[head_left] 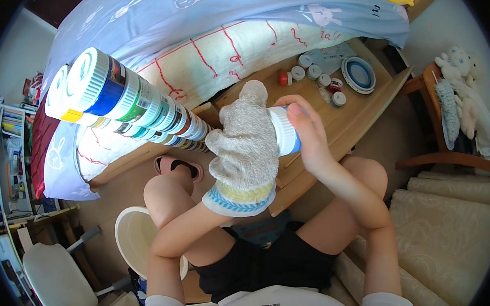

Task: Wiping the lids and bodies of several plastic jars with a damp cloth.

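My left hand (pixel 248 142) wears a grey terry-cloth mitt with a yellow and blue leaf-patterned cuff. The covered hand is against the white ribbed lid of a jar (pixel 285 132); its fingers are hidden inside the cloth. My right hand (pixel 309 132) is closed around the same jar from the other side, thumb on top, and a blue band of the jar shows by the palm. To the left, tall stacks of jars (pixel 146 105) with white lids and blue, green and brown labels rise close together beside the bed.
A pulled-out wooden drawer (pixel 367 113) holds several small jars (pixel 313 72) and a round blue-and-white container (pixel 358 74). The bed (pixel 152 10) lies ahead. A cream bin (pixel 131 233) stands by my left leg. Stuffed toys (pixel 455 65) sit on a wooden chair at right.
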Available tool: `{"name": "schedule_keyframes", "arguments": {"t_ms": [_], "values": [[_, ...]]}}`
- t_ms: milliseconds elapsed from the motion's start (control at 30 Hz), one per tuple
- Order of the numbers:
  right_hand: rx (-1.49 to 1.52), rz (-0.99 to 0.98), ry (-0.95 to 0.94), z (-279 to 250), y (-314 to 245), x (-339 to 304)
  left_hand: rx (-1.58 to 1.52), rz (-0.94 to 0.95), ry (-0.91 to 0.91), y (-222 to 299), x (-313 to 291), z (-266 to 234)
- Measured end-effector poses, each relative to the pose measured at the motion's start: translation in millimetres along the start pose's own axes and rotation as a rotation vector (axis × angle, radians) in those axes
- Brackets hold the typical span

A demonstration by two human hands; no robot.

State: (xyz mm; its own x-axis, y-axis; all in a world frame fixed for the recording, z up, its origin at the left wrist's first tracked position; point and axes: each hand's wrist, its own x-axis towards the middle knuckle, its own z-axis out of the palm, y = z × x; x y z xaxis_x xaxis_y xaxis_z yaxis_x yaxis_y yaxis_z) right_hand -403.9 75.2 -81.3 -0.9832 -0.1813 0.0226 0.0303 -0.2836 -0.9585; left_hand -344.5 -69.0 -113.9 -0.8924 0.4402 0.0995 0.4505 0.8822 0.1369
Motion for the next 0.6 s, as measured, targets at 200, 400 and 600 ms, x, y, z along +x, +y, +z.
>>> {"name": "schedule_keyframes", "arguments": {"t_ms": [200, 400, 600], "values": [[-0.106, -0.034, 0.023, -8.1, 5.4, 3.9, -0.147, -0.154, -0.037, 9.3, 11.9, -2.8], [-0.026, -0.103, 0.044, -13.8, 4.5, 9.8, -0.266, -0.314, -0.098, 17.1, 19.7, -11.8], [-0.058, 0.137, 0.027, -21.2, -18.6, 6.9, -0.571, -0.059, 0.509, 20.0, 51.2, -16.0]]}}
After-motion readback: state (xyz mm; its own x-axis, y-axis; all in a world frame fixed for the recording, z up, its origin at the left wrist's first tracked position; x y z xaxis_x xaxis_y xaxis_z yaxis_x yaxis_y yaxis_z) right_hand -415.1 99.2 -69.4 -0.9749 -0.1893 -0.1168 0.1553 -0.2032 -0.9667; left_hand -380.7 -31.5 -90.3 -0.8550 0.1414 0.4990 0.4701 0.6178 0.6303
